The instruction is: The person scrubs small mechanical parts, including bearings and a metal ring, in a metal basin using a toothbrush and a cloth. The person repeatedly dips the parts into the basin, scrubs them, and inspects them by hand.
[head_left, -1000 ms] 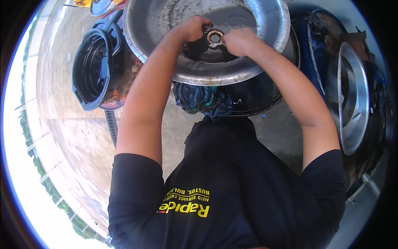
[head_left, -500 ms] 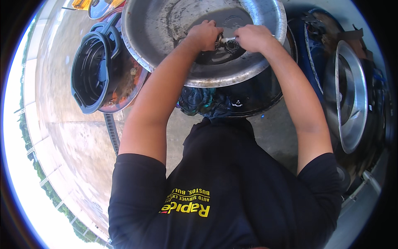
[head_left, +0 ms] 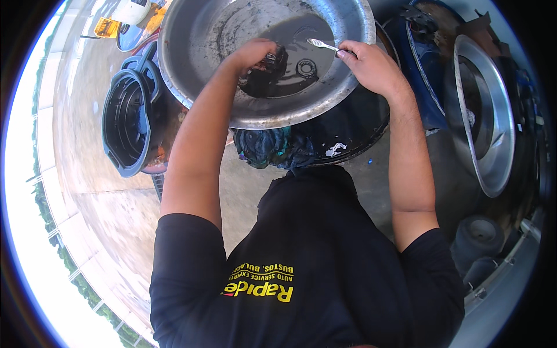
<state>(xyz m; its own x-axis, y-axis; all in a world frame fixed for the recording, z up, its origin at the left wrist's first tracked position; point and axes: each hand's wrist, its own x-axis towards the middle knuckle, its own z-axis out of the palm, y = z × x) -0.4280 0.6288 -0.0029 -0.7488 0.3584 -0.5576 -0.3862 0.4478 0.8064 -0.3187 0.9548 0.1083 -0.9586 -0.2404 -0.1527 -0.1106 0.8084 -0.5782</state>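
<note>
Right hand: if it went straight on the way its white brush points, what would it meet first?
The right hand would probably meet the far-left inner wall of the metal basin; the line of its white brush seems to pass just beyond the left hand. Depth is unclear.

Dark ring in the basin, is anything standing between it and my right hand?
Nothing visible: only dark liquid and the metal basin's inner surface show between your right hand and the dark ring. The brush you're holding points past the ring's far side.
</note>
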